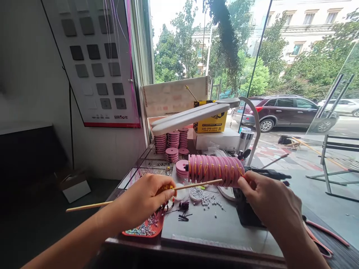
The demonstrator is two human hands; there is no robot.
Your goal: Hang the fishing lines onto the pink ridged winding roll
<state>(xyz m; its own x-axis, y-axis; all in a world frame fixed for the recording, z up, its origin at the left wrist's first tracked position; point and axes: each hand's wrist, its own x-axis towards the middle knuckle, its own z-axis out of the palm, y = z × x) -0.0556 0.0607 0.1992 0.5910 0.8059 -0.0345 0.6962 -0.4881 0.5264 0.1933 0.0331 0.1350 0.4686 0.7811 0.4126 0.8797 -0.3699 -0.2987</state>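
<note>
My left hand (143, 201) is closed around a long thin wooden stick (196, 184) that runs from lower left up toward the right. A small yellow bit shows at its fingertips. My right hand (263, 200) pinches the end of a row of pink foam discs (214, 170) wound with yellow thread. The stick's tip reaches the underside of that row. Both hands hover over the worktable (207, 228).
Stacks of pink discs (172, 140) stand at the back. Loose silver beads (206, 200) and a red tray of beads (146, 228) lie near my left hand. A white desk lamp (193, 116), a yellow box (211, 123) and pink pliers (319, 235) are also here.
</note>
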